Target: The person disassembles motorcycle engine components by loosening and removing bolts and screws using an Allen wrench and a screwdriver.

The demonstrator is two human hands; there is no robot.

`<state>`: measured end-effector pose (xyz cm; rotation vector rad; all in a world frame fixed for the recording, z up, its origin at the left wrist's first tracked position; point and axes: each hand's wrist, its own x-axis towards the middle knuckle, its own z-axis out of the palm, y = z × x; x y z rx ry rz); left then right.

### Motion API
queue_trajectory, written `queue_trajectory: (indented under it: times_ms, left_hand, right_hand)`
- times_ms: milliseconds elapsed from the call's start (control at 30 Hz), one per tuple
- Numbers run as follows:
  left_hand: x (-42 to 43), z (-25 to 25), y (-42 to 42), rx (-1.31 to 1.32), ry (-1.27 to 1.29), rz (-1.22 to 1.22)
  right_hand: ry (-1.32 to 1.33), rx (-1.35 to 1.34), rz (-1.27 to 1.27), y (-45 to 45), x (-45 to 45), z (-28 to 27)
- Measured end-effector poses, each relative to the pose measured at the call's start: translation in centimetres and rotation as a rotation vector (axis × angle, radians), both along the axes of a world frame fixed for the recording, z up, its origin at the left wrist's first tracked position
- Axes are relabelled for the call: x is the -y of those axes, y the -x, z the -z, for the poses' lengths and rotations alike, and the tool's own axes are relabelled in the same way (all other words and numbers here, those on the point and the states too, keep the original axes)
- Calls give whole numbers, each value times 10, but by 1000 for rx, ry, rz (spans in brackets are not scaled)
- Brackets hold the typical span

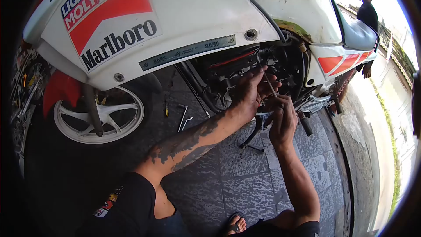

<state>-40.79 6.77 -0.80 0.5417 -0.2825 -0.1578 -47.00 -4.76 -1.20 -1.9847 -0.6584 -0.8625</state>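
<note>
Both hands are beside the engine (228, 68) of a white motorcycle (193, 13), below its side fairing. My left hand (251, 88) reaches in with bent fingers closed around the upper part of a thin metal rod (269, 83). Close by on the right, my right hand (283, 120) has its fingers curled and pinched at the rod's lower end. The rod lies slanted between the two hands. Its far end near the engine is too small to make out. Fingertips of both hands look dark with dirt.
A screwdriver (166, 106) and wrenches (183, 117) lie on the tiled floor (243, 164) near the white front wheel (107, 116). The stand (252, 138) is below the engine. Someone in dark clothes (367, 15) is behind the seat. Another motorcycle (33, 74) is at far left.
</note>
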Motion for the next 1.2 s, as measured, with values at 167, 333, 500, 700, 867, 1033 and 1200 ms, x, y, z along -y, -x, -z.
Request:
queue_trajectory:
  times_ms: [167,333,500,700,867,1033,1200]
  left_hand:
    - [-5,4,-4,40,15,-48]
    - [-8,6,-7,21,-18,-73]
    - [-10,9,-12,39,-23,-47]
    - [-13,11,-22,135,28,20]
    - [-16,11,-23,128,-37,-49]
    - [-10,11,-23,105,-22,-87]
    - [-16,6,-14,-32,-54,-14]
  right_hand:
    - [35,86,-45,-9,3,3]
    - [99,121,-65,-12,4,-2]
    - [214,116,-98,-13,11,-11]
    - [239,29,-97,1,8,-39]
    - [28,-255,45,19,-10,-42]
    - [58,-199,175,6,-2,-23]
    - [-771,-366,45,-7,-26,11]
